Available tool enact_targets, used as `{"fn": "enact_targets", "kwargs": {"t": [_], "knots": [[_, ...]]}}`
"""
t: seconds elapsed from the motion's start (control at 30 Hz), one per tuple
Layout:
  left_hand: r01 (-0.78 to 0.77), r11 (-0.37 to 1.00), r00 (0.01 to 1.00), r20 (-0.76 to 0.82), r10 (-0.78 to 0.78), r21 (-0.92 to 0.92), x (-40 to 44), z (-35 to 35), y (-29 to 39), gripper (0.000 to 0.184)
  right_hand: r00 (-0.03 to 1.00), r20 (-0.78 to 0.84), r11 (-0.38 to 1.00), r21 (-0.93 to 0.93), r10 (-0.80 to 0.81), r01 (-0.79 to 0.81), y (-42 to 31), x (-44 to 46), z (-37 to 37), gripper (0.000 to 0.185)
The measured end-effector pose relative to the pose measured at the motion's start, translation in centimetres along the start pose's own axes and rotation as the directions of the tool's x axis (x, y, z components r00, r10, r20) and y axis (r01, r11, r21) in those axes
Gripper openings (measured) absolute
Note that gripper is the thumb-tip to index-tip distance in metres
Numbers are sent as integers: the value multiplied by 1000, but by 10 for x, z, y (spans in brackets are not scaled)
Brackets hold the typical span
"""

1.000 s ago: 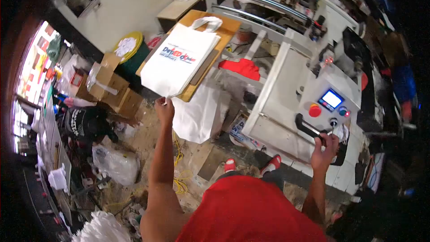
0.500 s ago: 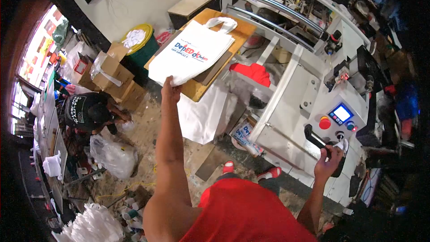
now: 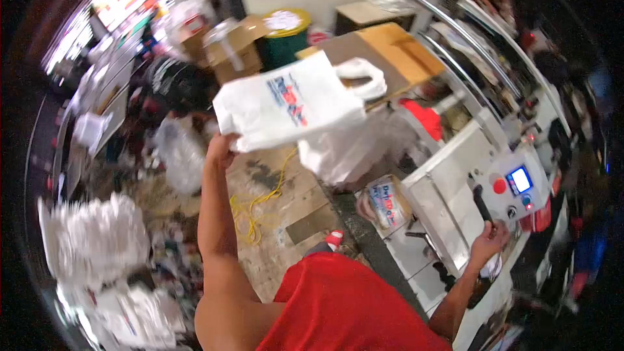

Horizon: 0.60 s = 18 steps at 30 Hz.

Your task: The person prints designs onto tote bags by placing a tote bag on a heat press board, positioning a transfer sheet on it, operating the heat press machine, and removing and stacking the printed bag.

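Note:
My left hand point(image 3: 222, 149) is closed on the bottom corner of a white tote bag point(image 3: 260, 107) with blue and red lettering, blurred by motion. The bag stretches out to the right of the hand, its looped handles point(image 3: 372, 79) over the edge of a flat board point(image 3: 403, 55) in yellow and grey. My right hand point(image 3: 491, 244) is closed around the lower end of a black handle point(image 3: 481, 203) on a white machine. Just above that handle sits a control box with a lit screen point(image 3: 520, 181) and a red button point(image 3: 499, 186).
Another white bag point(image 3: 341, 153) hangs below the board. Stacks of white bags point(image 3: 97, 240) lie at lower left. A crouching person in black point(image 3: 175, 84) is near a cardboard box point(image 3: 234, 49) and a clear plastic bag point(image 3: 179, 156). A yellow cord point(image 3: 250, 211) runs over the floor.
My left hand has pulled the tote bag leftward, partly off the board, uncovering the board's grey surface. The view has turned left. My right hand stays at the black handle.

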<state>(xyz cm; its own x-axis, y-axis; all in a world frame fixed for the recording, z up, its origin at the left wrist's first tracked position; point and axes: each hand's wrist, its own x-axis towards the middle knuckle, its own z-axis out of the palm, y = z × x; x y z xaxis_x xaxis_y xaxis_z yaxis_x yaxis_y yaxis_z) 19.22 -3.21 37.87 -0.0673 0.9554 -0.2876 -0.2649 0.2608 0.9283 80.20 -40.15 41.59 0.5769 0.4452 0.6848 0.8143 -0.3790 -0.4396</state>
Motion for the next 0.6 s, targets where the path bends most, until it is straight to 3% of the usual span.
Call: {"fn": "enact_targets", "kwargs": {"t": [0.03, 0.1, 0.13, 0.17, 0.2, 0.23, 0.27, 0.3, 0.37, 0.4, 0.47, 0.5, 0.53, 0.57, 0.6], "knots": [[22, 997, 994, -104, -14, 77, -25, -44, -8, 56, 995, 15, 995, -32, 99, -99, 14, -3, 5, 22], [-165, 886, 980, -28, 197, 434, -60, -162, -55, 57, 999, 33, 996, -88, 15, -12, 24, 0, 7, 25], [-50, 945, 966, -223, 128, 325, -109, -163, -42, 57, 999, 32, 999, -47, 8, -7, 35, 1, 11, 28], [90, 827, 939, -325, 116, 555, -156, -162, -24, 56, 1000, 27, 1000, -8, 6, -6, 45, 3, 17, 32], [25, 810, 953, -259, 158, 586, -170, -203, -49, 53, 998, 30, 995, -85, -49, 51, 57, 7, 22, 35], [133, 590, 927, -311, 211, 796, -204, -199, -36, 53, 995, 23, 981, -168, -98, 101, 59, 7, 23, 39], [114, 668, 929, -317, 191, 736, -228, -203, -39, 59, 996, 87, 980, -193, -29, 46, 24, 6, 5, 42], [79, 645, 941, -271, 204, 760, -243, -216, -46, 63, 991, 129, 997, -72, 22, -13, 30, 1, 9, 41], [63, 607, 964, -206, 169, 792, -292, -207, -33, 71, 998, 8, 997, 35, -67, 67, 18, -21, 6, 46], [-64, 565, 947, -128, 294, 823, -301, -221, -48, 67, 994, 101, 995, 96, -42, 32, 14, -40, 2, 49], [-109, 440, 930, -64, 362, 891, -318, -239, -56, 66, 966, 259, 979, 199, -17, -36, -28, -91, -28, 54], [-39, 591, 965, -124, 233, 806, -350, -227, -38, 65, 928, 370, 982, 152, 46, -109, -50, -120, -46, 54], [-42, 640, 966, -134, 223, 768, -352, -241, -48, 64, 922, 284, 962, 146, -263, 229, 3, -145, -13, 53], [-108, 614, 949, -103, 298, 782, -361, -250, -49, 62, 879, 476, 951, 271, 4, -151, -28, -181, -34, 51], [-64, 671, 971, -110, 214, 738, -390, -240, -26, 61, 859, 487, 983, 164, -157, 86, 3, -209, -20, 50]]}}
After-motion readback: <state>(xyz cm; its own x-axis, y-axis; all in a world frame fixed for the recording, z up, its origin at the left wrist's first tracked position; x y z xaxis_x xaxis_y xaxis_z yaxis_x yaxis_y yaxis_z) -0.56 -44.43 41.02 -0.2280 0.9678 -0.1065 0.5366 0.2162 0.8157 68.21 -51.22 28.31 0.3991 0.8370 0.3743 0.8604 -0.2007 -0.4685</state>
